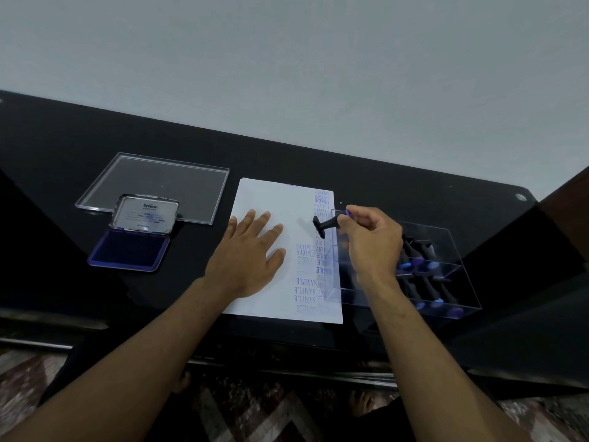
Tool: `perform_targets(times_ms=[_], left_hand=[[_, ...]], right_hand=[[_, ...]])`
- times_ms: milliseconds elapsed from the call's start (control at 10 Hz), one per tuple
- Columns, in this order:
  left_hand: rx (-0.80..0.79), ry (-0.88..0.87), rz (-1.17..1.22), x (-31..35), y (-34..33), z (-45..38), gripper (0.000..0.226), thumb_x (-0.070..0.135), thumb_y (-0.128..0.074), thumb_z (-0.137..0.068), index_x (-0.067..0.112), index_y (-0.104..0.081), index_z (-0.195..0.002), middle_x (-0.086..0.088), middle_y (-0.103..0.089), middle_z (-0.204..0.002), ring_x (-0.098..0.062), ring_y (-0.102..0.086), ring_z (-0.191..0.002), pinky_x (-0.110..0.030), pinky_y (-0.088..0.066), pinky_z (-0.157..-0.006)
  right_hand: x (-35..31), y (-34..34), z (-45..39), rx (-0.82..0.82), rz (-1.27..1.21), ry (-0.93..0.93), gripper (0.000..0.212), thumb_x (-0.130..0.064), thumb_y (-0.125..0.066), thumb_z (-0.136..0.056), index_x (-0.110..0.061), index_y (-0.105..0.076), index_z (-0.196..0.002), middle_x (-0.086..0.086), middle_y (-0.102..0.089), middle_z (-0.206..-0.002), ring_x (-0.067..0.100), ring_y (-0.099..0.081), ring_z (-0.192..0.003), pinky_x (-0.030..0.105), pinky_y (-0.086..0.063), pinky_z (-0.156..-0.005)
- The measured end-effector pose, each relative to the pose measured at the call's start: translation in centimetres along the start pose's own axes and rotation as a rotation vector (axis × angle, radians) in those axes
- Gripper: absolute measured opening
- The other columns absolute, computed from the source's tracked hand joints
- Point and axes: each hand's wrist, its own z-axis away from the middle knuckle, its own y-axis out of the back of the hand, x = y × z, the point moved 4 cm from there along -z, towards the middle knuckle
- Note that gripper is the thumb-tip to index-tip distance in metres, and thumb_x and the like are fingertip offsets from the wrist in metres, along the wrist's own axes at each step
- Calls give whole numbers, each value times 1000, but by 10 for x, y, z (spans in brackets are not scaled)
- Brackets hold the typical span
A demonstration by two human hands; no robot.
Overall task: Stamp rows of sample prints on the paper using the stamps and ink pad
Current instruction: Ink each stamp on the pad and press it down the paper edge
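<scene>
The paper (271, 199) lies on the black table (63, 161), its right side already filled with rows of blue prints. The left hand (251, 253) rests flat and spread on it, likely to stop it sliding. Just right, the right hand (369, 240) pinches a black stamp (325, 225), tilted above the printed rows. Beside it sits the clear stamp box (446, 266). Far left, the ink pad (129, 250) lies open before a clear lid (159, 183), within reach for re-inking

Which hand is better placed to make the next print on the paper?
Right. The right hand already grips the stamp above the printed column, while the left hand lies flat, steadying the paper.
</scene>
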Motion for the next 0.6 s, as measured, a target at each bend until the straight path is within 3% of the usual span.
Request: perform_targets(times_ms=[600], left_hand=[[1,0,8,0,1,-1,78,66,-5,-91,31,-27,-157,-1,-13,-168,-24,0,-155,-48,2,-125]], right_hand=[[5,2,-3,2,-29,-15,15,-19,-77,-80,-26,-74,-93,-5,-74,-83,17,-72,-78,47,-60,-74]])
